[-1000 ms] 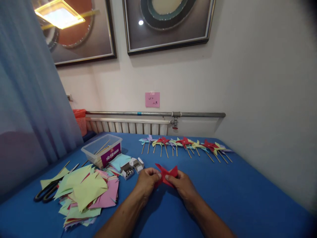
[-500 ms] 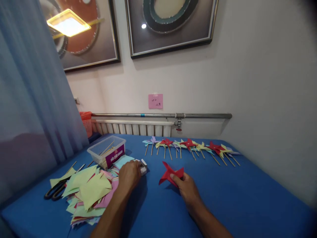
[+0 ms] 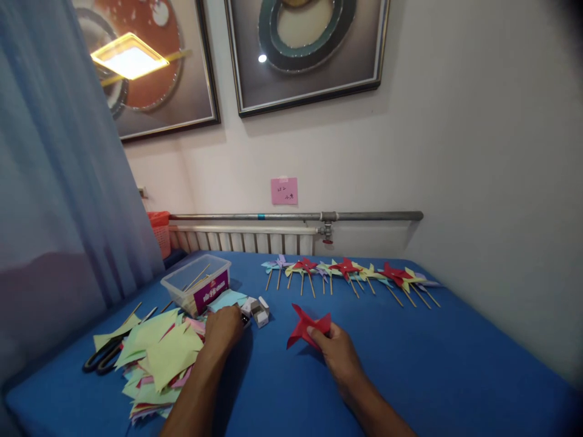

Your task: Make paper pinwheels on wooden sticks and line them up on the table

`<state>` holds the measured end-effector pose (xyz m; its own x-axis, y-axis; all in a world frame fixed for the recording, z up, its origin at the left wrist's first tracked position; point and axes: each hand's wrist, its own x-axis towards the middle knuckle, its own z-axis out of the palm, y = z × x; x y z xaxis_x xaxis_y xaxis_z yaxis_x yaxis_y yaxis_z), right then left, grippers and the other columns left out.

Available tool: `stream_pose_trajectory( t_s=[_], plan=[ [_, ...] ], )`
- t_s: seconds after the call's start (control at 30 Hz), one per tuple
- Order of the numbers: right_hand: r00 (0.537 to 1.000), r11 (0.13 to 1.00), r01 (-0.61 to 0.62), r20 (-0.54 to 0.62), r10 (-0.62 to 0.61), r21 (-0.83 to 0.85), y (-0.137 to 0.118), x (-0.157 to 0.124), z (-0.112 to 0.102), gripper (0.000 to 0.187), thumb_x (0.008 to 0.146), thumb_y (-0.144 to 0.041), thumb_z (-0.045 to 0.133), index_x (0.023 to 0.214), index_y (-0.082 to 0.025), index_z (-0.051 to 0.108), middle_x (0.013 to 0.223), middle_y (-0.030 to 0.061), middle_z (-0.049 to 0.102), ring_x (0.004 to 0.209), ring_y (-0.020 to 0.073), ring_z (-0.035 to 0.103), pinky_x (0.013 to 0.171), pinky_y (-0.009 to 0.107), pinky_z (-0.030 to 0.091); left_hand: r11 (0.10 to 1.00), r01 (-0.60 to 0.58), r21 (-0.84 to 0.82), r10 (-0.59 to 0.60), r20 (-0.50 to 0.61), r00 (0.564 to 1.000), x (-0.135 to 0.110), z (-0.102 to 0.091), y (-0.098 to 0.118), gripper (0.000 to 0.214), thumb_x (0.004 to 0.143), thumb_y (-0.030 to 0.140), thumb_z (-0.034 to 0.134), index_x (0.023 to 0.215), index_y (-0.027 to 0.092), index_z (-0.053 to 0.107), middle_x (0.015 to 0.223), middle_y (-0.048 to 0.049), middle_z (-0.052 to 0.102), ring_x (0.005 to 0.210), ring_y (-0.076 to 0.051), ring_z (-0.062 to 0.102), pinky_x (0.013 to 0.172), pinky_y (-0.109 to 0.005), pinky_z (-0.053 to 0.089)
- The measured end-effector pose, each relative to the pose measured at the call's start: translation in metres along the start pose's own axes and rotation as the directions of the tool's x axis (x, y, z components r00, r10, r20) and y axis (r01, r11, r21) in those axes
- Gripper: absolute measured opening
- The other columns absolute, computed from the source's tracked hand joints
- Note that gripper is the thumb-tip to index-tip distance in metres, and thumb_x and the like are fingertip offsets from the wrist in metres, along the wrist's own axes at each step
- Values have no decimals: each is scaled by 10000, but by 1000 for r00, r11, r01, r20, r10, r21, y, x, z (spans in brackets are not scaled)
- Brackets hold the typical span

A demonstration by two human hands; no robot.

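Observation:
A red paper pinwheel (image 3: 304,328) with folded blades is pinched between the thumb and fingers of my right hand (image 3: 341,358), just above the blue table. My left hand (image 3: 223,328) is curled at the right edge of a pile of coloured paper pieces (image 3: 168,352). Its fingertips are at a small dark item (image 3: 245,317) whose kind I cannot make out. Right beside that lies a small open white box (image 3: 260,311). A light blue paper sheet (image 3: 228,299) lies behind my left hand.
A clear plastic tub (image 3: 198,282) with wooden sticks stands behind the pile. Black-handled scissors (image 3: 107,355) lie at the left. A row of finished pinwheels on sticks (image 3: 346,270) lies along the back edge. A blue curtain (image 3: 68,152) hangs at the left.
My left hand has moved left and slightly nearer, away from the white box, which now shows fully. My right hand still holds the red pinwheel, shifted slightly.

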<state>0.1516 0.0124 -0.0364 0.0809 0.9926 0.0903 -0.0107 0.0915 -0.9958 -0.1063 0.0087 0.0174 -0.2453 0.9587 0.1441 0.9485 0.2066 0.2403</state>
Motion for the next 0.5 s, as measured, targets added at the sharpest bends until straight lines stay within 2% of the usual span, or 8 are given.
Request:
stream_pose_trajectory(
  t_s=[0.23, 0.3, 0.4, 0.5],
  plan=[
    [999, 1000, -8, -37, 7, -16, 11, 6, 3, 230, 678, -417, 729, 730, -193, 718, 644, 6, 707, 590, 179, 586, 573, 293, 437, 984, 72, -161, -81, -54, 995, -1, 4, -6, 119, 780, 221, 651, 808, 190, 763, 923, -190, 787, 924, -370, 706, 812, -394, 451],
    [1000, 999, -8, -30, 7, -33, 14, 7, 2, 248, 682, -427, 723, 750, -188, 727, 657, 10, 711, 604, 180, 590, 589, 296, 440, 993, 60, -101, -64, -32, 997, 0, 3, -4, 177, 829, 205, 597, 866, 189, 770, 959, -181, 789, 941, -355, 711, 816, -388, 458],
    [1000, 998, -14, -6, 13, -56, 15, 9, -1, 248, 685, -423, 728, 757, -186, 732, 676, 17, 718, 622, 183, 604, 611, 300, 449, 997, 7, 75, -8, 12, 1000, 0, 0, -1, 314, 920, 178, 465, 1017, 186, 763, 1040, -179, 787, 963, -328, 725, 819, -379, 473],
    [1000, 998, -9, 5, 9, -63, 20, 11, -2, 238, 703, -423, 729, 759, -192, 730, 689, 20, 723, 633, 194, 616, 613, 304, 454, 984, -20, 178, 13, 41, 999, -1, -3, 2, 365, 956, 163, 407, 1099, 190, 742, 1067, -170, 786, 987, -312, 734, 829, -371, 485]
  ],
)
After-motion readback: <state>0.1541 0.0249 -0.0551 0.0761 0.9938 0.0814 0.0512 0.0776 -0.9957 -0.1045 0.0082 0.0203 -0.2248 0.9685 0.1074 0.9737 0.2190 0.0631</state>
